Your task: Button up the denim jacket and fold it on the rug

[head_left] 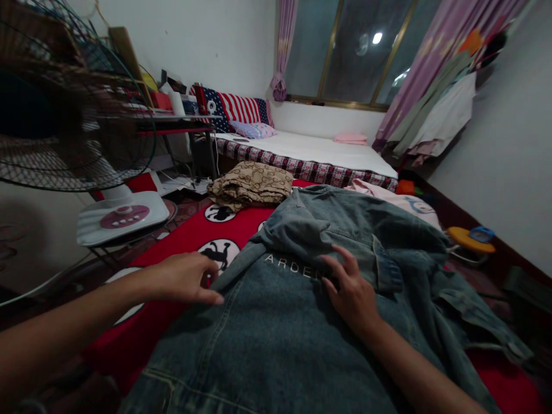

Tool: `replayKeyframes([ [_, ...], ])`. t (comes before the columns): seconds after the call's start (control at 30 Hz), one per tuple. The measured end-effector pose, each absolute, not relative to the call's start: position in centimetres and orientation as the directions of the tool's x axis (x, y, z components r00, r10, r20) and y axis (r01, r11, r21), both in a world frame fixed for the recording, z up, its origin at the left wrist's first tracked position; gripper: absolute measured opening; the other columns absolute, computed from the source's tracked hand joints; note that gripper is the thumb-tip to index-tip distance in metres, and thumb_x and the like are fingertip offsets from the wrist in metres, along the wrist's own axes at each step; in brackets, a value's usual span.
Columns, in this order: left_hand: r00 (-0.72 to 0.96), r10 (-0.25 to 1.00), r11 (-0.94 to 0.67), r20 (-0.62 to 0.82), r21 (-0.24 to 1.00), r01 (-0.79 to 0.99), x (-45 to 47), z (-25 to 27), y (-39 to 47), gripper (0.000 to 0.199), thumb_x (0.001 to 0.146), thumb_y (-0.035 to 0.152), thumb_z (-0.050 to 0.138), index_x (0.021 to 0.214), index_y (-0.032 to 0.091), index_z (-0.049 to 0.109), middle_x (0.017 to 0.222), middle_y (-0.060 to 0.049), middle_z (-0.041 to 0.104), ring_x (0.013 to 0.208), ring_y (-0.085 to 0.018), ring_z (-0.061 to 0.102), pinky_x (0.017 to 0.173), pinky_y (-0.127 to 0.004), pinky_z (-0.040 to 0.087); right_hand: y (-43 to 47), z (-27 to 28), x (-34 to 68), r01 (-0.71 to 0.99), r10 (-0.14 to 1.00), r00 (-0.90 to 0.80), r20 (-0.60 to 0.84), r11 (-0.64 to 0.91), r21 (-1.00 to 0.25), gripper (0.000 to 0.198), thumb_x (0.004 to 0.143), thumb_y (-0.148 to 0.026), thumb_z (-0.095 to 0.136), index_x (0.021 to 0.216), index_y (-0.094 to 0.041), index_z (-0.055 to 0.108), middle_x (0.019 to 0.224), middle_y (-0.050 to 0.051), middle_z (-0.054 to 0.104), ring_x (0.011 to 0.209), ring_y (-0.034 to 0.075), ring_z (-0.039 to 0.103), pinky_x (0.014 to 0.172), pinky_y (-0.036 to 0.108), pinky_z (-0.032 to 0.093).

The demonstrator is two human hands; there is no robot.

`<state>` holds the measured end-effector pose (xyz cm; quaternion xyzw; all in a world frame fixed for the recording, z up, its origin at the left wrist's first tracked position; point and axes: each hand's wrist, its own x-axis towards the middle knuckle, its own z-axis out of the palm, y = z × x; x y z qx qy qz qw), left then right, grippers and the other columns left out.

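A blue denim jacket point(276, 339) lies spread on a red cover point(172, 313) that carries white round prints with dark figures. Pale raised letters run across the jacket, partly hidden by my fingers. My left hand point(185, 279) is at the jacket's left edge, near a folded-in sleeve, its thumb apart from its curled fingers and nothing visible between them. Over the lettering, my right hand point(351, 290) is open with bent, parted fingers, at or just above the denim. The jacket's right sleeve point(478, 316) stretches toward the right edge of the cover.
Beyond the jacket sits a folded brown patterned cloth point(254, 184), with pink fabric point(401, 201) at the far right. A fan point(77, 115) stands close on the left. A bed point(302, 146) is at the back; a yellow stool point(470, 238) stands right.
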<state>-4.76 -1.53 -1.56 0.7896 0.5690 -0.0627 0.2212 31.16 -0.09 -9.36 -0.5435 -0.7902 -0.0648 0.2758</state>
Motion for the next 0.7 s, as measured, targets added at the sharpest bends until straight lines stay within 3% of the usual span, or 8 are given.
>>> replayKeyframes([
  [0.1,0.389,0.813,-0.269,-0.434,0.312,0.911,-5.1,-1.2,-4.0,0.031,0.066,0.039,0.068,0.092,0.023,0.072,0.09,-0.005,0.072,0.082,-0.026,0.066,0.065,-0.028,0.046,1.6,-7.4,30.5,0.974,0.93,-0.212,0.301,0.227,-0.014,0.056,0.083,-0.028,0.062,0.137,-0.022,0.048,0.139,0.016,0.049,0.083,0.027,0.069,0.061,0.036,0.052],
  [0.17,0.438,0.759,-0.212,-0.481,0.452,0.866,-5.0,-0.7,-4.4,0.025,0.069,0.033,0.063,0.09,0.023,0.073,0.088,-0.002,0.073,0.079,-0.023,0.066,0.065,-0.027,0.047,3.4,-5.7,30.3,0.973,0.961,-0.228,0.155,0.218,0.082,0.037,0.086,-0.027,0.056,0.122,-0.021,0.06,0.114,0.013,0.066,0.081,0.027,0.069,0.064,0.034,0.05],
  [0.23,0.487,0.705,-0.09,-0.516,0.616,0.783,-4.6,0.4,-4.0,0.023,0.072,0.034,0.061,0.088,0.022,0.073,0.083,-0.001,0.072,0.072,-0.021,0.066,0.062,-0.026,0.048,5.6,-3.4,30.5,0.977,0.973,-0.197,0.12,0.185,0.102,0.026,0.088,-0.024,0.049,0.106,-0.021,0.068,0.096,0.011,0.07,0.082,0.027,0.068,0.067,0.034,0.049],
  [0.33,0.541,0.706,0.031,-0.457,0.783,0.621,-2.7,3.0,-2.8,0.025,0.07,0.04,0.067,0.085,0.02,0.072,0.076,-0.002,0.071,0.061,-0.018,0.062,0.053,-0.024,0.046,9.5,0.7,32.3,0.999,0.95,-0.037,0.311,0.042,-0.01,0.025,0.083,-0.024,0.053,0.101,-0.02,0.07,0.098,0.012,0.071,0.091,0.029,0.066,0.073,0.036,0.048],
  [0.47,0.577,0.781,-0.055,-0.24,0.893,0.447,2.8,5.1,-2.5,0.025,0.068,0.041,0.07,0.074,0.016,0.067,0.061,0.0,0.061,0.052,-0.014,0.055,0.047,-0.022,0.041,14.3,4.4,36.1,0.972,0.811,0.166,0.561,-0.038,-0.232,0.028,0.078,-0.016,0.052,0.099,-0.011,0.07,0.099,0.017,0.069,0.098,0.03,0.062,0.085,0.039,0.046],
  [0.57,0.656,0.746,-0.241,-0.11,0.875,0.42,8.1,2.5,-3.5,0.025,0.081,0.039,0.059,0.078,0.015,0.065,0.061,0.001,0.058,0.054,-0.013,0.056,0.052,-0.022,0.043,15.8,3.4,38.2,0.879,0.788,0.387,0.478,-0.159,-0.449,0.035,0.08,-0.015,0.049,0.111,-0.006,0.063,0.106,0.02,0.067,0.103,0.03,0.06,0.091,0.041,0.044],
  [0.63,0.799,0.594,-0.452,-0.093,0.783,0.427,11.1,-0.7,-4.3,0.029,0.087,0.04,0.054,0.089,0.014,0.069,0.077,-0.005,0.066,0.07,-0.017,0.063,0.063,-0.025,0.048,15.5,0.8,38.6,0.829,0.804,0.451,0.388,-0.217,-0.515,0.045,0.082,-0.02,0.052,0.123,-0.001,0.053,0.115,0.024,0.062,0.108,0.031,0.059,0.094,0.041,0.044],
  [0.7,0.898,0.432,-0.644,-0.081,0.67,0.37,13.3,-3.8,-4.7,0.049,0.086,0.053,0.055,0.11,0.013,0.067,0.103,-0.015,0.065,0.09,-0.025,0.064,0.073,-0.031,0.05,14.5,-2.6,38.4,0.84,0.828,0.421,0.371,-0.202,-0.503,0.058,0.082,-0.026,0.056,0.132,0.0,0.044,0.126,0.026,0.056,0.116,0.032,0.055,0.097,0.04,0.043],
])
